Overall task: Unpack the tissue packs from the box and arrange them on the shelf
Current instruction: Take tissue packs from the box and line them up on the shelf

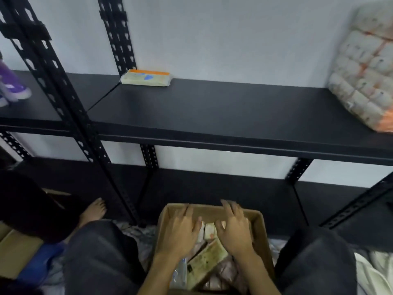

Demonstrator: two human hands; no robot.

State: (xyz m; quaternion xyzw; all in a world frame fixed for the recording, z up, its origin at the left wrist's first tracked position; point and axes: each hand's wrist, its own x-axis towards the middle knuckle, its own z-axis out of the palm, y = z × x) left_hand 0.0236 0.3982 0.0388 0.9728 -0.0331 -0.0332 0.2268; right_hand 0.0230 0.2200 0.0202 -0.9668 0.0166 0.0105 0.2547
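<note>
Both hands down in the box [260,220], left hand [180,233] and right hand [235,229] spread flat over tissue packs [209,229], gripping nothing.

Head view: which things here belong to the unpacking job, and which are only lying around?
Belong to the job:
cardboard box
tissue packs in the box
tissue pack on the shelf
black shelf
left hand
right hand

Lying about:
purple item
large wrapped bundle
</note>
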